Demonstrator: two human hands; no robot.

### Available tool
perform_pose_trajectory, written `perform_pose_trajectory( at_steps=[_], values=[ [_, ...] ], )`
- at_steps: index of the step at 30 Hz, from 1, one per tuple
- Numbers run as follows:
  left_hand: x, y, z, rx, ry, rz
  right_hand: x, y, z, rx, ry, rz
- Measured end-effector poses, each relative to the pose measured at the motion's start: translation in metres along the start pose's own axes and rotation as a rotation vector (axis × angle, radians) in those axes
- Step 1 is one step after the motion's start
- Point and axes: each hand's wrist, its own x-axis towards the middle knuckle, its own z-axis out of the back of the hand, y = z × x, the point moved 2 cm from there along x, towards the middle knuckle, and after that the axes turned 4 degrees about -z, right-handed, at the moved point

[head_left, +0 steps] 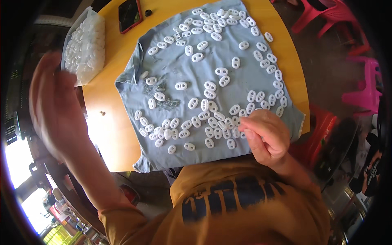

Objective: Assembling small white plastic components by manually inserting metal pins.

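Many small white oval plastic pieces with two holes (pixel 197 57) lie scattered over a grey-blue cloth (pixel 175 65), thickest at its far edge and near side. My right hand (pixel 267 134) is over the near right of the cloth, thumb and fingers pinched together among these pieces. What is between its fingertips, if anything, is hidden. Raised at the far left, my left hand (pixel 53 102) is beside a clear plastic tub (pixel 94 61) filled with similar white pieces. Motion smears its fingers. Two small patches of thin, shiny bits (pixel 167 104) lie on the cloth's left part.
The cloth covers much of a yellow wooden table (pixel 108 139). At the back left are a phone with a red case (pixel 130 16) and a small black round object (pixel 148 12). Pink chairs (pixel 363 85) and a red stool (pixel 316 126) stand right of the table.
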Motion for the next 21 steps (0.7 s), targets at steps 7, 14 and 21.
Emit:
perform_pose_trajectory(
  at_steps=[7,14,21],
  values=[
    [-0.037,-0.078,0.015,0.617,0.031,-0.098,0.001,0.002,-0.004,0.036,0.035,-0.011],
    [-0.041,-0.105,0.016,0.507,0.032,-0.038,0.0,0.004,-0.003,0.021,-0.026,-0.026],
    [-0.05,-0.116,0.033,0.355,0.029,0.048,0.0,0.007,-0.004,-0.012,-0.01,-0.021]
  ],
)
